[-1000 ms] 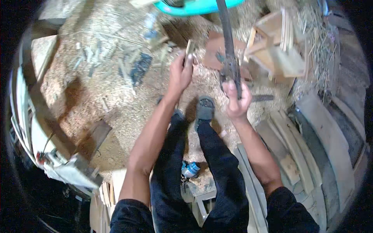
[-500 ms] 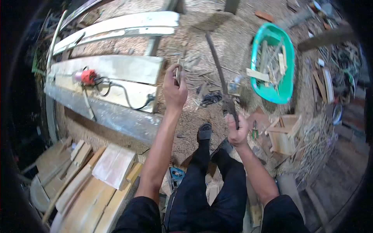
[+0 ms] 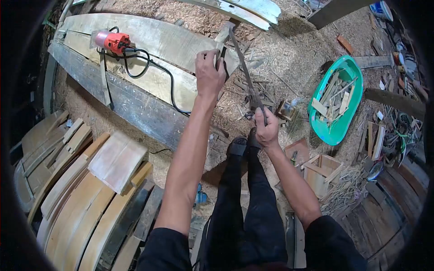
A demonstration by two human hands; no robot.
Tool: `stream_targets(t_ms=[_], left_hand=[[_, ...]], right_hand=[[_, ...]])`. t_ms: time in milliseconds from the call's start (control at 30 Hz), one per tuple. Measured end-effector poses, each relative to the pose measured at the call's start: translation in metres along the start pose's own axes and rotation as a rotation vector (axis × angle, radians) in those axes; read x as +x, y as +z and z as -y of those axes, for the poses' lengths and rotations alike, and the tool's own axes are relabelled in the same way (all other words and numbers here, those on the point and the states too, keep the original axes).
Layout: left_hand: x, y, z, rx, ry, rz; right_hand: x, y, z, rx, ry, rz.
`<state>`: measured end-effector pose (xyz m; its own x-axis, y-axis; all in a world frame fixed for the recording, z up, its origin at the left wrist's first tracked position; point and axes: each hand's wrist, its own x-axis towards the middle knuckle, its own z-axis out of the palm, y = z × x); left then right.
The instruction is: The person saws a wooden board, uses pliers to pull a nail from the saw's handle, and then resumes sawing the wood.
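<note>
My left hand (image 3: pixel 210 72) is closed around a small wooden piece (image 3: pixel 218 58), most of it hidden by the fingers, beside the end of the plank bench (image 3: pixel 149 38). A long, thin dark blade (image 3: pixel 246 74) slants up and left from my right hand (image 3: pixel 267 128), which grips its lower end. The blade's upper part lies just right of my left hand, with a small gap between them. On the bench at the upper left rests a red power tool (image 3: pixel 115 41) with a black cable.
A green tub (image 3: pixel 332 131) of wood scraps stands at the right. Below it sits a small wooden box (image 3: pixel 318 180). Curved boards (image 3: pixel 86 203) are stacked at the lower left. Wood shavings and offcuts cover the ground around my feet.
The view has shifted, with the bench now nearer and the tub farther right. My left hand is higher, now beside the bench end. The blade stays in my right hand.
</note>
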<state>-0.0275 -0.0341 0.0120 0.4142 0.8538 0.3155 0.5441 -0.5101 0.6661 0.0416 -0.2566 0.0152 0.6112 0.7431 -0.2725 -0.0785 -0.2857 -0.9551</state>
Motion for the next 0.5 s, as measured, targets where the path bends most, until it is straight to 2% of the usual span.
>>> stream_targets(t_ms=[100, 233, 400, 433, 500], left_hand=[[0.004, 0.004, 0.0, 0.025, 0.052, -0.035], [0.009, 0.004, -0.002, 0.144, -0.001, -0.017], [0.015, 0.01, 0.002, 0.196, -0.082, -0.024], [0.018, 0.01, 0.002, 0.199, -0.122, -0.024], [0.023, 0.013, 0.001, 0.2, -0.203, -0.022]], right_hand=[[0.005, -0.01, 0.016, -0.033, 0.008, 0.043], [0.017, -0.008, 0.018, -0.113, 0.017, 0.096], [0.023, 0.012, 0.025, -0.088, 0.054, 0.107], [0.026, 0.015, 0.023, -0.125, -0.033, 0.054], [0.033, 0.016, 0.027, -0.147, -0.027, 0.067]])
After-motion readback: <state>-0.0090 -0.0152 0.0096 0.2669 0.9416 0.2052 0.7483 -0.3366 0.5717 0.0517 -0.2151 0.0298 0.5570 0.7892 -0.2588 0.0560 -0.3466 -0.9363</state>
